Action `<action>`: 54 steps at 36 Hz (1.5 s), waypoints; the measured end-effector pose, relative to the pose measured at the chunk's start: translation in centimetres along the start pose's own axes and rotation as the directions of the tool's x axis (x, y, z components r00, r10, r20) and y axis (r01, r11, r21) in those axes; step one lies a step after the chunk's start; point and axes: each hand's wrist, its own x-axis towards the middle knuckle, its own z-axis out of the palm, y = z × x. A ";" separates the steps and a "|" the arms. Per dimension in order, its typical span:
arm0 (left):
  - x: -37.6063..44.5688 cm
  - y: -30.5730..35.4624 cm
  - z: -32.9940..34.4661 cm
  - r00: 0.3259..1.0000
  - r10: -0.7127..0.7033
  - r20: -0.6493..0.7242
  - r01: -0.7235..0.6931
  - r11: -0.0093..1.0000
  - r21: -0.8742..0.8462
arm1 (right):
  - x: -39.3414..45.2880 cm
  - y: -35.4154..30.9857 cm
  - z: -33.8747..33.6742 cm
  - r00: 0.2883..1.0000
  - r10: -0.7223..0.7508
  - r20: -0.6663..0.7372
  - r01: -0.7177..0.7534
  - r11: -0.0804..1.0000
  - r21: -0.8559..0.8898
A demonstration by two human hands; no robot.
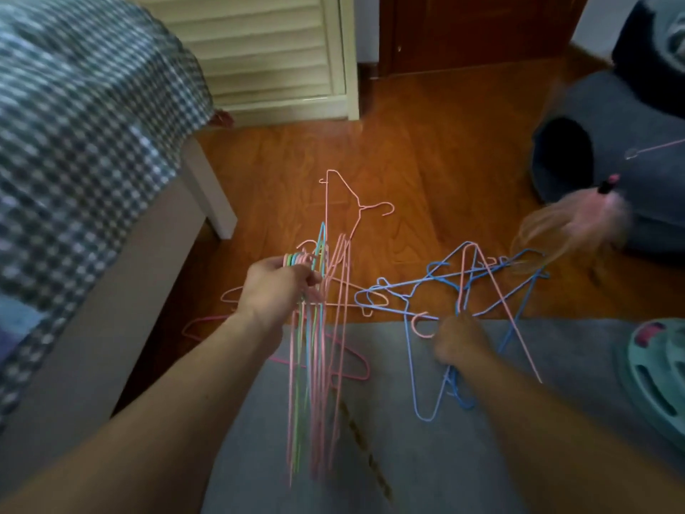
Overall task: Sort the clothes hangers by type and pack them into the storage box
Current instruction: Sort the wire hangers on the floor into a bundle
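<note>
Several hangers are already gathered by their hooks in the left hand [276, 287], its fingers curled round the bundle [315, 365]. A tangled blue-and-pink pile [463, 287] at the grey rug's [426, 458] far edge is gripped by the right hand [461, 341]. Loose pink hangers [352, 202] remain on the wooden floor [444, 142]. No storage box is seen; packing is judged unstarted.

Hangers [315, 365]: thin wire with a smooth coloured coating in pink, blue and green. Floor [444, 150]: glossy orange-brown wood planks. Near mat [426, 458]: grey matt cloth. Bed cover [81, 116], left: checked woven cloth. Louvred door [267, 50], far: cream, painted. Round toy [656, 376], right: teal plastic.
</note>
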 end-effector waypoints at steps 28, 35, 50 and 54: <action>6.2 1.4 -0.5 0.972 0.059 0.229 0.038 0.916 -0.399 | -3.1 -9.2 -11.3 0.748 0.061 -0.661 0.450 0.686 0.571; 4.8 2.8 -0.2 0.937 0.119 0.327 0.041 0.895 -0.444 | -6.0 -15.0 -8.6 0.789 -0.146 -0.597 0.529 0.654 0.540; 1.6 1.3 -2.6 0.884 0.060 0.463 0.112 0.935 -0.336 | -7.5 -17.5 -6.5 0.820 -0.423 -0.384 0.551 0.763 0.336; 2.0 1.3 -1.8 0.854 0.039 0.518 0.170 0.921 -0.350 | -7.0 -17.0 -7.1 0.845 -0.420 -0.330 0.523 0.777 0.350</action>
